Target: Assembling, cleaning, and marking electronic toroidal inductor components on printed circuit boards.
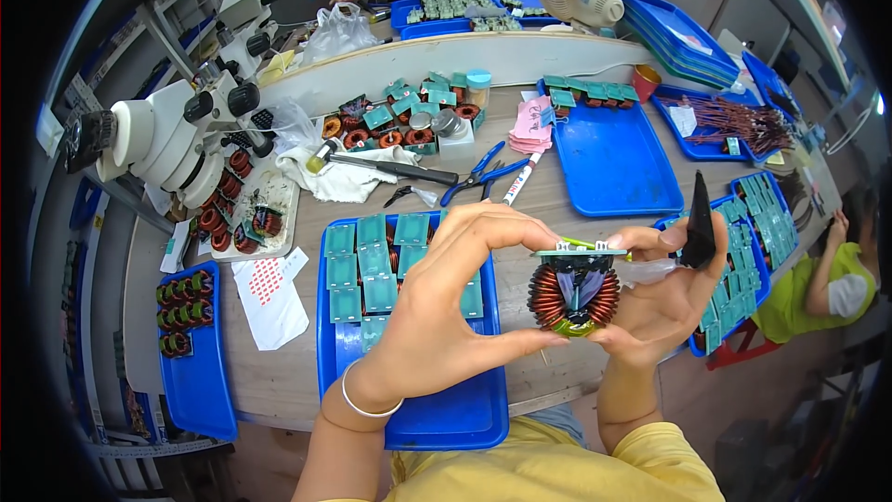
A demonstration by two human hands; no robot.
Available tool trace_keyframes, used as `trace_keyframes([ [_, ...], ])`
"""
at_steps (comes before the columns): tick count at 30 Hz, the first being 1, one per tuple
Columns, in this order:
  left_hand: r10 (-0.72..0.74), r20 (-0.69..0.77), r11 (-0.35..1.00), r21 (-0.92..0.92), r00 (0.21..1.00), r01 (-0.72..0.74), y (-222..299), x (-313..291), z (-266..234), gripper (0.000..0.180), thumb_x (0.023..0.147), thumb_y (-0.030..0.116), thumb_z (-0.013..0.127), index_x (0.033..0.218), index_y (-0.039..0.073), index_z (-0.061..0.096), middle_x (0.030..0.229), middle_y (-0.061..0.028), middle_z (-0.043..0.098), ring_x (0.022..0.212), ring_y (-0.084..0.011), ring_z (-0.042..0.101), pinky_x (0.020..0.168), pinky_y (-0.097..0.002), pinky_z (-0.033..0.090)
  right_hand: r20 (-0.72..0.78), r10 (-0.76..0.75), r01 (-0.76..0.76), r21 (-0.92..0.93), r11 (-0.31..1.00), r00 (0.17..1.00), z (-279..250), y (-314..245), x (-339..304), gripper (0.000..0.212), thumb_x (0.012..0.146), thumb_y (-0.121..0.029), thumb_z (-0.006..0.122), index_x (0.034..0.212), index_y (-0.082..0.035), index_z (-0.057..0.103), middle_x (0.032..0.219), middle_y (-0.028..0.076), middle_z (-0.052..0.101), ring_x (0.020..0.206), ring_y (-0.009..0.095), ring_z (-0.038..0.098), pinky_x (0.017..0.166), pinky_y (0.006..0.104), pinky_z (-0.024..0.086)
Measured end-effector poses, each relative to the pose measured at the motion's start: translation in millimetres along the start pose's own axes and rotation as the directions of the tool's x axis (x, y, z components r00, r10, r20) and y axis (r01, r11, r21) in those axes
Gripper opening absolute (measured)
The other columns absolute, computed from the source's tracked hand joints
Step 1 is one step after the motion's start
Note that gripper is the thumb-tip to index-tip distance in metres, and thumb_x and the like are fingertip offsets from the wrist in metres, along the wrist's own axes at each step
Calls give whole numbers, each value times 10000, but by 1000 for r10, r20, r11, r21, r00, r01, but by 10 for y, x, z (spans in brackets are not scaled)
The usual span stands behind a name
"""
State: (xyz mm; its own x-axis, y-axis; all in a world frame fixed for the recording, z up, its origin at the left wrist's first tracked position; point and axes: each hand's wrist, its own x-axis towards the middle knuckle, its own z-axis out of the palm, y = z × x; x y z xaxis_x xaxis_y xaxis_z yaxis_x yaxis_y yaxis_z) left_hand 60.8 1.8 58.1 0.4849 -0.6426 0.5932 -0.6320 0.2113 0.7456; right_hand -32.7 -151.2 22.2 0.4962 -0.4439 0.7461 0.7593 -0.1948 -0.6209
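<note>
In front of me, my left hand (455, 284) and my right hand (664, 293) hold a toroidal coil (576, 293) between fingertips and thumbs. Its copper-coloured winding hangs below a green base plate (583, 259), which faces up with small white parts on top. Dark material with pale strips fills the coil's middle. Tucked in my right fingers is a black pointed piece (699, 223) with a translucent whitish end (649, 271); its exact kind is unclear. Behind my left hand, a blue tray (446, 423) carries several green-plated coils.
A hammer (400, 166), blue-handled pliers (483, 174) and a white marker (520, 179) lie beyond the tray. Microscopes (167, 135) stand left. A large blue tray (618, 163) sits right, with more coil trays beyond. Two other people work nearby, at the back and right.
</note>
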Motion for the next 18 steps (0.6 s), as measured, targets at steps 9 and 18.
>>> trace_keyframes([
  [9,-99,-29,978,-186,995,92,32,5,43,706,531,27,796,1148,5,454,1028,-131,568,988,-197,552,894,-322,402,202,-201,236,-167,957,958,-60,-16,89,1135,496,-156,861,1368,-49,142,1140,91,379,916,294,546,746,371,480],
  [18,94,152,987,115,984,-112,-31,73,-79,604,558,159,765,1101,8,548,1005,-79,601,1049,-262,493,971,-400,321,317,-130,260,-416,871,940,-35,-123,136,1050,517,-154,845,1342,-45,206,1089,84,455,889,289,570,789,395,450],
])
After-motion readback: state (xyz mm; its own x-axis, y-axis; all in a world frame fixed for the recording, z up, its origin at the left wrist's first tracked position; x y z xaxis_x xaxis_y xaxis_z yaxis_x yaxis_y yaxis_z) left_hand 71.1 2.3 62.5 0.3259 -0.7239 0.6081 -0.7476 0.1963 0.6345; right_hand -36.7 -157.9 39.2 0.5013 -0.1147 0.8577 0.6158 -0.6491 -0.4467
